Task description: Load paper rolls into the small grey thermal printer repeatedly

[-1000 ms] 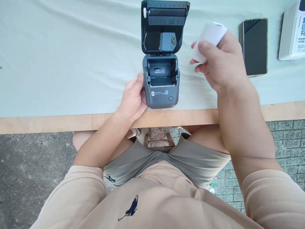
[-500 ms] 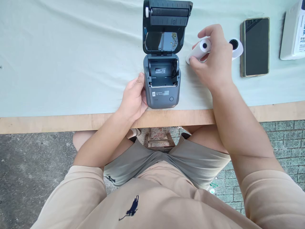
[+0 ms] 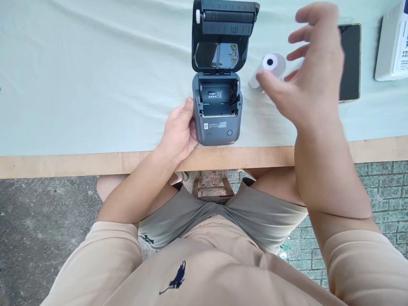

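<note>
In the head view a dark grey label printer (image 3: 217, 123) stands near the table's front edge, its black lid (image 3: 220, 40) swung up and its paper bay (image 3: 218, 95) bare inside. My left hand (image 3: 179, 129) grips the printer's lower left side, thumb on the edge. Right of the printer, a white paper roll (image 3: 267, 68) with a dark core hole rests on the cloth. My right hand (image 3: 314, 72) hovers above and right of that roll, fingers spread, holding nothing. It hides the spot where another white roll lay and covers part of the phone.
A smartphone (image 3: 351, 63) lies right of my right hand. At the far right edge stands a white box (image 3: 391, 46) with printed text. A pale green cloth (image 3: 95, 76) covers the table, whose wooden front edge (image 3: 63, 165) runs above my lap.
My right hand has let go of the paper roll, opened its fingers and moved up and to the right. The roll stays beside the printer; my left hand keeps its grip.
</note>
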`<state>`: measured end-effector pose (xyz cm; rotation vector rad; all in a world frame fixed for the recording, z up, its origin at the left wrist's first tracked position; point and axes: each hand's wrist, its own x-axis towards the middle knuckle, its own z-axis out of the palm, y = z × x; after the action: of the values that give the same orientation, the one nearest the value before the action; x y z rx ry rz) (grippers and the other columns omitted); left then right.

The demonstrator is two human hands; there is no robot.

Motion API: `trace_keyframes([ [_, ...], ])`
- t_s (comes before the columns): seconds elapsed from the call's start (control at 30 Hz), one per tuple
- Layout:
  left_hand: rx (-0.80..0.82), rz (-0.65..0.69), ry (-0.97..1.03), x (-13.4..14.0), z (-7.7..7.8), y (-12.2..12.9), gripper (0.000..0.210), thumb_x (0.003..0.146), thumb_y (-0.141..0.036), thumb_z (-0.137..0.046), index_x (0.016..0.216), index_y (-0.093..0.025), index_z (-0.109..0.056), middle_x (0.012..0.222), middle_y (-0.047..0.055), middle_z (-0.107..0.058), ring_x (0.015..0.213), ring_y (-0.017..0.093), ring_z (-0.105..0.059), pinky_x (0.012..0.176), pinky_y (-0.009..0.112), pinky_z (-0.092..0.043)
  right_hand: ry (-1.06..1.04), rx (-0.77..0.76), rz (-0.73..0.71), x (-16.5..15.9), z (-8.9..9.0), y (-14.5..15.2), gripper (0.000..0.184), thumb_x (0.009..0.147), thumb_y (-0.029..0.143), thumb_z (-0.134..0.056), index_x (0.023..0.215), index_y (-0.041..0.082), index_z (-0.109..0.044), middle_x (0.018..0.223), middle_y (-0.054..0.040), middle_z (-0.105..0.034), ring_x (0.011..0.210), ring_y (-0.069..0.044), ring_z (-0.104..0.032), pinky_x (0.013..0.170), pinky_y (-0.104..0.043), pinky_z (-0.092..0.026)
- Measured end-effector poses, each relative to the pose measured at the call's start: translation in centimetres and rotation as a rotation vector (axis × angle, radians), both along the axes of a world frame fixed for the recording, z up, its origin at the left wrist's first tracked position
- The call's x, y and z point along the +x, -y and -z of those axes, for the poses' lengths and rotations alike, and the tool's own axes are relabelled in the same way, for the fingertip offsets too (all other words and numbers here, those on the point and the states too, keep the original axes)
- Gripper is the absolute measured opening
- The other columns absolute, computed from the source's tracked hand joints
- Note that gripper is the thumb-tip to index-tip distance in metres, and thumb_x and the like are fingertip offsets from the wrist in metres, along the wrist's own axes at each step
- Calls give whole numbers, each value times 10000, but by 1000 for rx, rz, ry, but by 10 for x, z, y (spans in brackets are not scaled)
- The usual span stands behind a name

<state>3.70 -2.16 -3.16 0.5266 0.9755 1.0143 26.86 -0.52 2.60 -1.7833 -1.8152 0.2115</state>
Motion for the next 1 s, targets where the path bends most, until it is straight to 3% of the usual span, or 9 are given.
trace_keyframes([
  [0.1, -15, -8, 4, 1, -4, 0, 449, 1154, -274, -413, 898, -176, -769, 885, -25, -835, 920, 116, -841, 817, 211, -700, -19, 262, -53, 15, -10, 3, 533, 736, 199, -641, 1260, 118, -592, 1257, -209, -692, 1144, -315, -689, 895, -500, -553],
  [0.2, -29, -5, 27, 2, -6, 0, 476, 1157, -267, -396, 886, -162, -774, 880, -18, -836, 839, 103, -831, 785, 215, -702, 26, 378, 6, 39, -9, -1, 464, 789, 154, -610, 1252, 126, -631, 1264, -200, -701, 1125, -298, -704, 855, -466, -538],
  [0.27, -33, -7, 29, 2, -6, 0, 476, 1157, -266, -394, 891, -161, -775, 877, -16, -834, 833, 103, -828, 781, 216, -702, 104, 235, 140, 49, -9, -4, 499, 772, 110, -665, 1267, 161, -633, 1314, -186, -689, 1173, -283, -688, 951, -465, -531],
  [0.37, -41, -12, 17, 2, -5, 0, 474, 1157, -271, -391, 901, -168, -776, 886, -12, -830, 896, 116, -836, 810, 223, -702, 157, -163, 338, 48, -13, -6, 648, 766, 93, -785, 1380, 187, -604, 1465, -181, -625, 1308, -278, -634, 1086, -475, -497],
  [0.43, -40, -17, 12, 1, -4, 0, 477, 1157, -271, -386, 906, -169, -778, 908, -6, -832, 965, 130, -839, 855, 236, -706, 154, -358, 396, 41, -17, -6, 751, 791, 111, -831, 1486, 174, -556, 1544, -188, -583, 1354, -292, -613, 1098, -486, -495],
  [0.5, -33, -13, 5, 1, -4, 0, 468, 1156, -275, -392, 913, -169, -778, 934, -2, -836, 1029, 141, -836, 910, 252, -706, 165, -435, 398, 34, -18, -5, 741, 826, 101, -815, 1512, 188, -549, 1560, -173, -587, 1384, -301, -598, 1118, -493, -483],
  [0.67, -11, -11, -10, 0, -3, 0, 420, 1151, -277, -424, 943, -176, -774, 966, -7, -842, 1134, 148, -819, 1006, 275, -693, 176, -451, 350, 31, -18, -3, 496, 932, 70, -673, 1375, 292, -672, 1413, -92, -694, 1313, -299, -628, 1093, -490, -487],
  [0.83, -8, 0, 15, -1, -1, 0, 439, 1156, -289, -407, 946, -169, -774, 945, -6, -841, 1055, 141, -837, 949, 265, -708, 213, -494, 378, 39, -12, -5, 717, 862, 47, -748, 1523, 267, -578, 1384, -109, -685, 1229, -285, -653, 1031, -476, -519],
  [1.0, -18, 0, 12, 1, -3, 0, 425, 1151, -292, -424, 935, -167, -768, 956, -3, -843, 1045, 144, -837, 958, 261, -702, 61, -247, 279, 62, 4, -12, 457, 791, 80, -685, 1168, 323, -600, 1224, -38, -712, 1065, -228, -666, 887, -397, -511],
])
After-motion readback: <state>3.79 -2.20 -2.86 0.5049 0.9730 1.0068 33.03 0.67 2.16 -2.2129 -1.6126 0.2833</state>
